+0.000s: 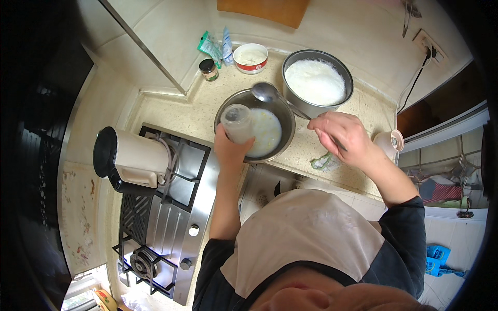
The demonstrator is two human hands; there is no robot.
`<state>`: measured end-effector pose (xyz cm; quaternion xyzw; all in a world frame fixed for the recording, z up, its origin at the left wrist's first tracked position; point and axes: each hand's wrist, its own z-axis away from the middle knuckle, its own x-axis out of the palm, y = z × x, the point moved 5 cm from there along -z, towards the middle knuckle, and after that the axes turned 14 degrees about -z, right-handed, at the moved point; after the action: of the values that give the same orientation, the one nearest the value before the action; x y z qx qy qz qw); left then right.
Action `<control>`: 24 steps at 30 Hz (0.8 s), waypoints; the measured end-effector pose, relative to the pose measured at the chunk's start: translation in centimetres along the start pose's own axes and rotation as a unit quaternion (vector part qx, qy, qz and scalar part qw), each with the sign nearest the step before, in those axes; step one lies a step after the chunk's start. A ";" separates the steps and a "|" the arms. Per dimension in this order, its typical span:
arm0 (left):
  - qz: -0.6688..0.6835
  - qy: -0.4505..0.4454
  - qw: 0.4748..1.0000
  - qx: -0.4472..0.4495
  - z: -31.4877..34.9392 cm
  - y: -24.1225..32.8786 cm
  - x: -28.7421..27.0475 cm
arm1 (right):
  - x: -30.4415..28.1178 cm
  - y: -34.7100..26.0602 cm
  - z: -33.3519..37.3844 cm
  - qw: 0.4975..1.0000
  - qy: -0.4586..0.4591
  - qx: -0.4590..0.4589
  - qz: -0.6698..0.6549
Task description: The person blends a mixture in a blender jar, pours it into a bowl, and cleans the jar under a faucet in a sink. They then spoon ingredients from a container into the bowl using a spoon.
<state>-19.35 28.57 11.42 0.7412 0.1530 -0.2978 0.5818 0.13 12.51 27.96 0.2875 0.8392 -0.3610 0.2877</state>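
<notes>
My left hand (232,150) is wrapped round a clear plastic cup (237,124), tilted over a metal mixing bowl (286,136). Pale, milky liquid (267,132) with yellowish bits lies in the bowl. In my right hand (345,136) is the handle of a metal spoon (265,92); its bowl end hovers over the far rim of the mixing bowl. Behind my right hand stands a grey round pot (342,67) filled with white, frothy-looking content (315,81). A crumpled green and clear wrapper (322,161) rests on the counter below that hand.
At the back are a red and white bowl (250,66) of white contents, a dark-lidded jar (209,69) and a green packet (210,47). A cream electric kettle (136,158) sits on the gas stove (174,228) at left. A pinkish container (386,142) stands at right.
</notes>
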 end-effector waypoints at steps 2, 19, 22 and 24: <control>0.088 -0.032 0.996 -0.007 -0.2 0.7 -0.6 | 0.8 2.2 1.9 0.995 0.026 0.083 -0.056; 0.455 -0.213 0.862 0.069 -1.9 2.8 -3.8 | 8.9 11.6 10.2 0.757 0.273 0.398 -0.440; 0.449 -0.210 0.866 0.070 -1.6 3.5 -4.0 | 8.9 11.7 10.3 0.754 0.268 0.405 -0.442; 0.368 -0.178 0.911 0.048 -1.9 2.3 -4.1 | 9.1 11.5 10.3 0.757 0.241 0.409 -0.448</control>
<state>-20.71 30.26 15.97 0.7068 -0.2514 -0.1968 0.6312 4.82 13.68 10.71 0.0463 0.6859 -0.6764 -0.2643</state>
